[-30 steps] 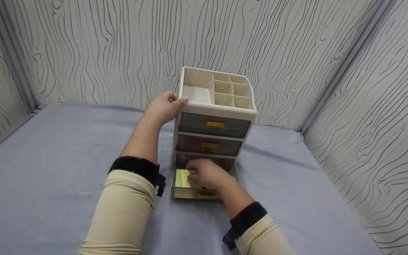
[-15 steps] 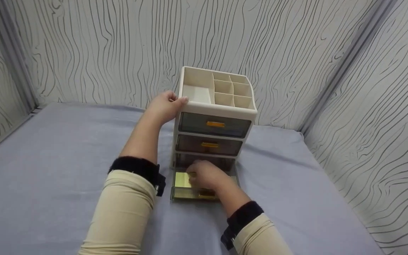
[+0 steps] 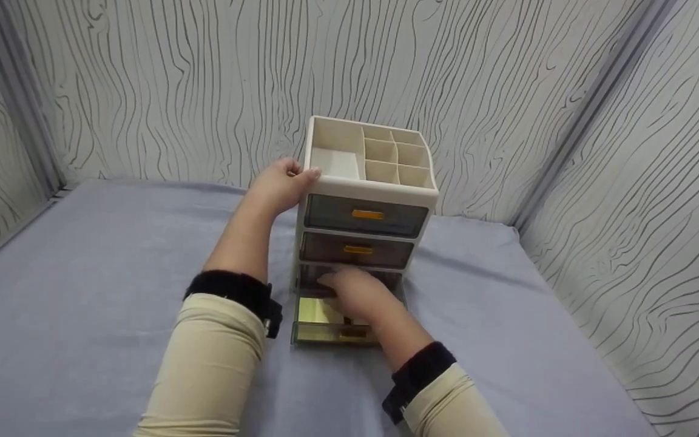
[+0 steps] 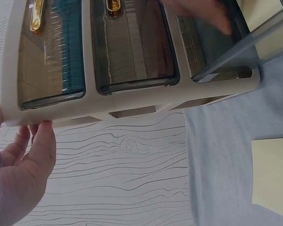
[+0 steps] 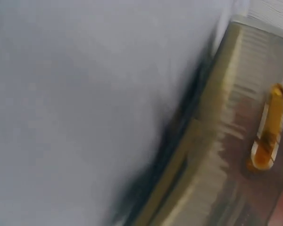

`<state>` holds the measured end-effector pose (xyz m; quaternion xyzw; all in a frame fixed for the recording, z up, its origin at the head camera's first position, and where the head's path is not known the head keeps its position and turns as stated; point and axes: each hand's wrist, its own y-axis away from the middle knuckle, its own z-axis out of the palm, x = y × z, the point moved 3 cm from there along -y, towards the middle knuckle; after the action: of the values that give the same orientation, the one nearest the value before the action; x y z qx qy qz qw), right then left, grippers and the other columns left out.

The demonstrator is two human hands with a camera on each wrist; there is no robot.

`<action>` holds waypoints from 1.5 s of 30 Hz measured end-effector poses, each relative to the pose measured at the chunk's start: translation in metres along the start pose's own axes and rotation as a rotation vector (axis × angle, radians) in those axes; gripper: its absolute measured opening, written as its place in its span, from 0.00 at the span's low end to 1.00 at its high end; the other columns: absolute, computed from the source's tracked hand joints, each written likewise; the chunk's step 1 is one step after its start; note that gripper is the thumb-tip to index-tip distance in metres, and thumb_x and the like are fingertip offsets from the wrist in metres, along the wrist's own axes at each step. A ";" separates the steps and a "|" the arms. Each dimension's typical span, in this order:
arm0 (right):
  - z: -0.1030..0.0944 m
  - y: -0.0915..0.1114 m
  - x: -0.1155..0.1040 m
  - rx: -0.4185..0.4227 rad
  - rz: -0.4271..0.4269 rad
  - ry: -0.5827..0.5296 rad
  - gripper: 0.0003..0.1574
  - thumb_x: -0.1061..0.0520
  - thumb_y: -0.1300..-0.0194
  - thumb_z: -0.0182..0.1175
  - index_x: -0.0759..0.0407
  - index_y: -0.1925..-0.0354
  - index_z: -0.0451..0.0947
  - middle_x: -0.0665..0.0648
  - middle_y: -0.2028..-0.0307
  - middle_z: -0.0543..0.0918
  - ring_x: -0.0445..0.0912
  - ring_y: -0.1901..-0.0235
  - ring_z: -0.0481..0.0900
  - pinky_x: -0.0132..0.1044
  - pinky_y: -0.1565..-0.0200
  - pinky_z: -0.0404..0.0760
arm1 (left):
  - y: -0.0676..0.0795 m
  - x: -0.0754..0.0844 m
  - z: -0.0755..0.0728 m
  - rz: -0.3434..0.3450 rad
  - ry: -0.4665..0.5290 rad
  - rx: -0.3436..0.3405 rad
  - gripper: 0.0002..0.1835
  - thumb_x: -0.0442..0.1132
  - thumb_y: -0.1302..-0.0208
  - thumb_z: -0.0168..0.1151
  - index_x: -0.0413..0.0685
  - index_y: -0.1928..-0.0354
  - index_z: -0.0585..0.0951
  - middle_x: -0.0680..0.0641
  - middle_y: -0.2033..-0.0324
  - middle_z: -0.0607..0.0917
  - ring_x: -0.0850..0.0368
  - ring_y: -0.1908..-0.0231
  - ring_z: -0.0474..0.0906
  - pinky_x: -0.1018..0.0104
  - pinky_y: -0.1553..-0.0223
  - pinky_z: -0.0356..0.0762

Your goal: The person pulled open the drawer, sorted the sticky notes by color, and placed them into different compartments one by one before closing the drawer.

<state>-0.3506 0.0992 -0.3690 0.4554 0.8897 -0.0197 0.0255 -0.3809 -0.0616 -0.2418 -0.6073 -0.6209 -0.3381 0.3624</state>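
A cream desktop drawer organizer (image 3: 374, 189) stands upright on the cloth. At its upper left edge my left hand (image 3: 283, 184) grips the rim; in the left wrist view the fingertips (image 4: 44, 136) press against its side. The clear bottom drawer (image 3: 319, 332) is pulled out, and a pad of yellow sticky notes (image 3: 310, 310) lies inside it. My right hand (image 3: 358, 295) is over that drawer, fingers extended left in front of the closed drawer above. No object shows in it. The right wrist view is blurred, with the drawer's orange handle (image 5: 268, 129) at its right.
The upper drawers have smoky fronts (image 3: 398, 221) and orange handles. On top are cream compartments (image 3: 381, 150). A grey-blue cloth (image 3: 113, 273) covers the table, with wood-grain panels (image 3: 204, 79) behind. A flat pale-yellow piece (image 4: 273, 176) shows over the cloth in the left wrist view.
My right hand has risen slightly from the sticky notes toward the drawer front above, uncovering more of the open drawer. The left hand stays on the organizer's rim.
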 end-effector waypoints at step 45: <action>-0.130 0.041 0.106 0.708 0.669 -1.047 0.20 0.49 0.37 0.58 0.65 0.57 0.75 0.57 0.61 0.76 0.45 0.60 0.75 0.36 0.52 0.75 | -0.002 0.001 -0.003 0.013 -0.025 -0.039 0.22 0.58 0.36 0.50 0.46 0.56 0.71 0.45 0.52 0.75 0.50 0.53 0.71 0.54 0.49 0.68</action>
<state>-0.3829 0.2165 -0.2462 0.6155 0.5135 -0.5145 0.3047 -0.3829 -0.0636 -0.2400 -0.6223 -0.6150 -0.3400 0.3448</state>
